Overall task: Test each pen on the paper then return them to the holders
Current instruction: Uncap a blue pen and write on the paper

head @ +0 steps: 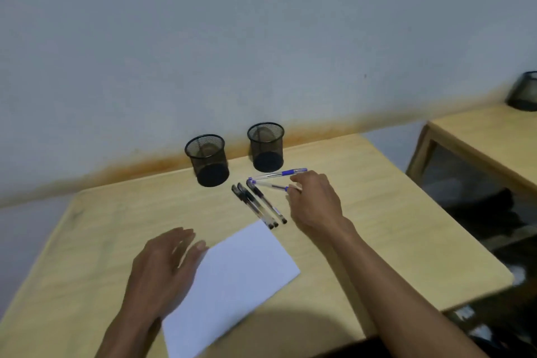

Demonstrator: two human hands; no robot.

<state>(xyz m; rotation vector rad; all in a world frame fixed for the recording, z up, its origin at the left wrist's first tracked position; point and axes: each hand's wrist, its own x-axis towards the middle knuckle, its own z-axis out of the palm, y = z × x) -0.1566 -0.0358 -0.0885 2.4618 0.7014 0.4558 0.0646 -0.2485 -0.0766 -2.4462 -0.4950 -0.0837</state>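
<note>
Head view. Our right hand (pixel 315 203) pinches a blue pen (pixel 273 185) at 1 o'clock from the paper (pixel 232 273); we should lift it clear of the others before writing. Our left hand (pixel 162 267) lies flat and spread at the paper's 9 o'clock edge, steadying it. Count: blue pens, two; black pens (pixel 258 203), three; holders (pixel 207 158), two, both empty; one table (pixel 377 227).

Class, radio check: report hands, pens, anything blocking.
Right hand pinching a blue pen; left hand flat by paper. Three black pens lie loose, both holders empty. Nothing blocking.
</note>
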